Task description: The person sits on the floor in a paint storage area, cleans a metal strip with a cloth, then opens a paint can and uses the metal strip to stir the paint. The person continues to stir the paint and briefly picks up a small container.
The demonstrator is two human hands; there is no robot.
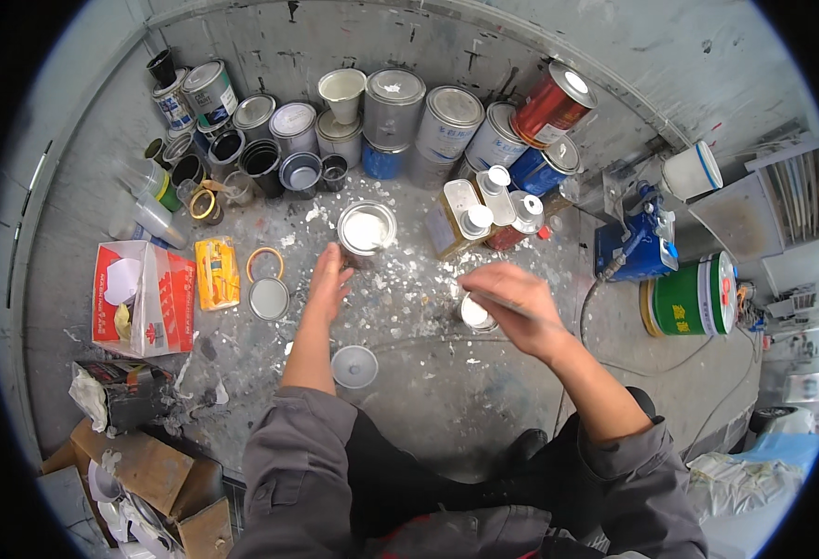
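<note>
My left hand [327, 281] is beside an open metal can of white paint [367, 229], its fingers stretched out and holding nothing. Whether its fingertips touch the can's side, I cannot tell. My right hand [519, 304] is closed on a thin grey stick [514, 306], whose far end is hidden. Just below those fingers stands a small cup of white paint [476, 314], partly covered by the hand. Between my forearms a translucent round lid [354, 367] lies on the floor. Left of my left hand is a round metal lid [269, 299], with a yellow ring [264, 265] beside it.
Several paint cans [395, 88] line the back wall, some stacked. Solvent tins [465, 219] stand behind my right hand. At left are a red-and-white box [144, 298] and a yellow packet [217, 272]. A green bucket [694, 296] and a hose [585, 312] are at right.
</note>
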